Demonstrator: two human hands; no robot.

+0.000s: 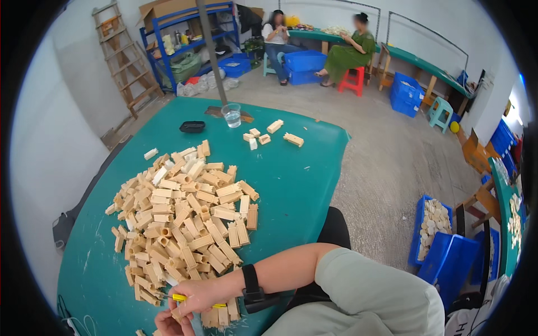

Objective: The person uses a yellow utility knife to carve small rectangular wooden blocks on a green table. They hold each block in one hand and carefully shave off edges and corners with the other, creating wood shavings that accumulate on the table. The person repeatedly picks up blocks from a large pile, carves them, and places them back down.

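Observation:
My right hand (197,295) reaches across from the right with a black band on its wrist. It grips a thin yellow-handled tool (179,298) at the near edge of a big pile of pale wooden blocks (185,215). My left hand (168,323) shows only partly at the bottom edge, just under the right hand, fingers curled. Whether it holds a block is hidden. The pile lies on a green table (291,185).
A glass of water (232,115), a small black tray (192,127) and a few loose blocks (269,134) sit at the table's far end. Blue crates (443,252) stand at the right on the floor. Two people sit at a far bench. A wooden ladder (126,59) leans on the left wall.

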